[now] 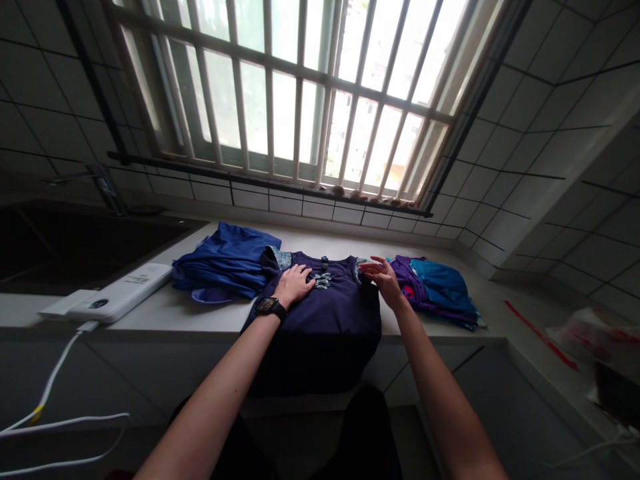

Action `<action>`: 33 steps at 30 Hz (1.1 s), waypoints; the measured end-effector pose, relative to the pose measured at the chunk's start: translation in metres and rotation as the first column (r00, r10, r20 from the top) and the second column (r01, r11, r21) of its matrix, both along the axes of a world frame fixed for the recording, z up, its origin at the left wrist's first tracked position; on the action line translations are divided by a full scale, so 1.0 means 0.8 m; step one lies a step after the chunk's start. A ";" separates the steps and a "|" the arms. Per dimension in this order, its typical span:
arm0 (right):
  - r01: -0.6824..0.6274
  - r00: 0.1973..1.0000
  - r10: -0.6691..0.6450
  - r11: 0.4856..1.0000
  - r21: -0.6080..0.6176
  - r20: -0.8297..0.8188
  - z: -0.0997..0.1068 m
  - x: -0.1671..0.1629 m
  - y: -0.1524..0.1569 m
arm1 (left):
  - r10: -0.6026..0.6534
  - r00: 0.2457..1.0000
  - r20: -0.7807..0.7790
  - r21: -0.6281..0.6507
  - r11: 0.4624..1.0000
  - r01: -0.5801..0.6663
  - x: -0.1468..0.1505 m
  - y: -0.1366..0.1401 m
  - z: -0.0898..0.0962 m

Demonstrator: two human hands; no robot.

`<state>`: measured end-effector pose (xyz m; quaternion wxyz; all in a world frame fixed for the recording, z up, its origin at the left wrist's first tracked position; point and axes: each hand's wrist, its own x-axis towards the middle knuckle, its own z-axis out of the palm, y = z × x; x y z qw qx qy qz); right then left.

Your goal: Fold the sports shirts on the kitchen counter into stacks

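A dark navy short-sleeved top (340, 310) with patterned sleeves and a small patterned trim at the chest lies spread on the counter, its lower part hanging over the front edge. My left hand (294, 285), with a black watch on the wrist, rests flat on the top's left chest, fingers stretched out. Over the right sleeve, my right hand (384, 279) has its fingers apart, the fingertips at the patterned cuff. Whether they touch the cloth I cannot tell.
Blue folded cloth (227, 260) lies to the left, and a purple and teal clothes pile (437, 287) to the right. A white power bank (123, 293) with a cable sits near the dark sink (75, 243). A red strip (540, 333) and plastic bag (595, 337) are far right. A barred window (300, 73) stands behind.
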<state>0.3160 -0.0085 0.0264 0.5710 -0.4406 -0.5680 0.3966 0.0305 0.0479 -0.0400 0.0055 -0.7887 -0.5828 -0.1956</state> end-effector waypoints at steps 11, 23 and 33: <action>0.617 0.705 -0.549 0.787 -0.007 0.450 -0.037 -0.002 0.019 | 0.014 1.000 -0.009 -0.037 0.999 -0.015 0.001 -0.005 0.008; 0.461 0.745 -0.464 0.877 0.133 0.479 -0.024 -0.018 0.001 | 0.022 1.000 0.008 -0.064 0.998 -0.022 0.002 -0.008 0.010; 0.193 0.829 -0.249 0.968 0.162 0.501 -0.015 -0.033 -0.004 | 0.016 1.000 0.019 -0.069 0.998 -0.014 0.000 -0.011 0.014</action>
